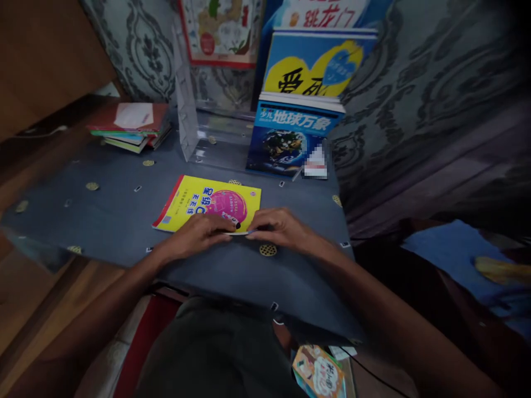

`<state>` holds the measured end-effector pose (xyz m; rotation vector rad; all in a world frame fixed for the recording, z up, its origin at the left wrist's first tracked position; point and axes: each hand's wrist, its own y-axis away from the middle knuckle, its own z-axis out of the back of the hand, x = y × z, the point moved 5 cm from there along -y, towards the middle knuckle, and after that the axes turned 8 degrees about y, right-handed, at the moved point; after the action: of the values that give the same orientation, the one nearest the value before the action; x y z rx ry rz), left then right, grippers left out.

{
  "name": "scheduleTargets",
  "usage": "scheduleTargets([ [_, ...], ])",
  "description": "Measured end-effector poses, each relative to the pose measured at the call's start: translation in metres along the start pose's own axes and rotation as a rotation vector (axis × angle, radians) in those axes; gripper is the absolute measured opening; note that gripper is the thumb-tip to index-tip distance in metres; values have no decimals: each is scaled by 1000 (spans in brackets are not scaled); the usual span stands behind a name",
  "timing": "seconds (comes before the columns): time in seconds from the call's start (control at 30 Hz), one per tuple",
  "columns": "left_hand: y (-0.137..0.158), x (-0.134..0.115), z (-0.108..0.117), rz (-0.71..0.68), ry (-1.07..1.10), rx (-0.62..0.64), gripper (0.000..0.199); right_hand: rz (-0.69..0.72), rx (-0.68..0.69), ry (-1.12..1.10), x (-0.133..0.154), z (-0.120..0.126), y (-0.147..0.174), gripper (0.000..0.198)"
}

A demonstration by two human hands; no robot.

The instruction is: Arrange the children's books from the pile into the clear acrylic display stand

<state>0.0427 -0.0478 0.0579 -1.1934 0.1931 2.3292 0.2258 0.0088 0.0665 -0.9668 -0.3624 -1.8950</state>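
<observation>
A yellow book (172, 207) with a red spine and a pink circle on its cover lies on the dark patterned tablecloth (120, 221), turned sideways to me. My left hand (203, 235) pinches its near edge, thumb below and fingers over the cover. Close by on the right, my right hand (280, 228) grips the near right corner in the same way. Both hands are closed on the book, and the fingers hide part of its lower edge. That near edge looks slightly lifted off the cloth.
A clear display rack (186, 121) stands behind, holding a blue earth book (286, 141), a yellow-and-blue book (286, 66) and a red-bordered book (226, 58). At the back left is a book stack (128, 124). Below the table's front edge sits an orange book (317, 373).
</observation>
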Motion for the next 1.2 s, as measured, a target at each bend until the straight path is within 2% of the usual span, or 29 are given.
scheduleTargets([
  [0.07, 1, 4, 1, -4, 39, -8, 22, -67, 130, -130, -7, -4, -7, 26],
  [0.17, 2, 7, 0, -26, 55, -20, 20, -142, 238, -243, -17, -7, -10, 28],
  [0.3, 3, 9, -2, -63, 39, -44, 19, -193, 321, -308, -26, -8, -12, 28],
  [0.5, 5, 11, -4, -90, -44, -21, 22, -231, 454, -342, -33, -6, -17, 41],
  [0.63, 7, 10, -4, -119, -88, -32, 23, -213, 463, -279, -26, -6, -15, 46],
  [0.73, 8, 6, -4, -148, -133, -51, 21, -131, 352, -82, -12, -9, -9, 46],
  [0.87, 6, -7, -16, -150, -250, -98, 23, 83, 104, 397, 13, -14, 6, 26],
  [0.93, 3, -14, -26, -119, -320, -124, 25, 123, 22, 615, 17, -12, 18, 27],
  [1.07, 0, -28, -43, -144, -450, -25, 30, 130, 25, 880, -6, 10, 49, 25],
  [1.2, 1, -23, -26, -141, -433, 68, 36, 32, -42, 1025, -48, 48, 83, 34],
])
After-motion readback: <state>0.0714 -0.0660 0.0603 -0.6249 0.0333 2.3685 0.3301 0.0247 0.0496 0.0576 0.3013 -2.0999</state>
